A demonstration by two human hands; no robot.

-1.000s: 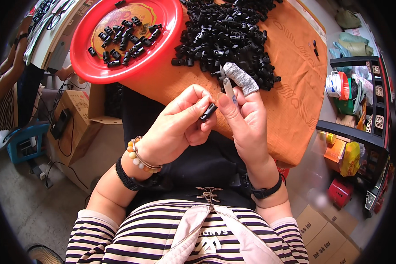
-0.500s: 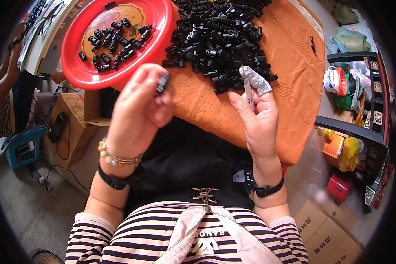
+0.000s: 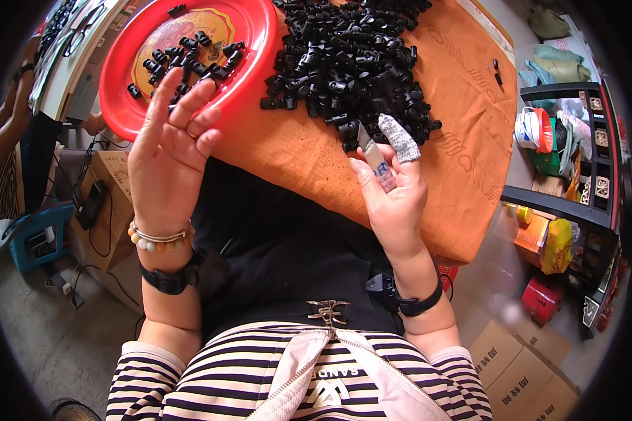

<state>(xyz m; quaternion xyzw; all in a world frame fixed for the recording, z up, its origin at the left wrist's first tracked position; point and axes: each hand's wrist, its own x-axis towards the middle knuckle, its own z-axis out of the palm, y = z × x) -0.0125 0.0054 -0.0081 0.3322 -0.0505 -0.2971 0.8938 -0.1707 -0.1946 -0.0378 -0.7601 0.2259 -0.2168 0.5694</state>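
Note:
My left hand (image 3: 172,158), palm up and fingers spread, is at the near rim of the red round tray (image 3: 263,77), with nothing visible in it. Several small black plastic cord-lock-like pieces (image 3: 189,56) lie in the tray; my fingers hide some of them. My right hand (image 3: 398,196) grips a small blade with a pale wrapped handle (image 3: 378,165), its thin tip pointing up and away. A grey knitted finger cover (image 3: 400,139) sits on its index finger. Just beyond that hand is a big heap of the same black pieces (image 3: 351,63).
An orange cloth (image 3: 463,133) covers the table. A couple of black pieces (image 3: 497,71) lie apart at its right. Shelves with bags and tubs (image 3: 565,140) stand on the right, above cardboard boxes (image 3: 516,372). On the left are a cardboard box (image 3: 109,203) and another person's arm (image 3: 10,133).
My left hand has moved left to the tray and opened; the black piece it held is gone from it. My right hand has come slightly nearer and left, still holding the blade.

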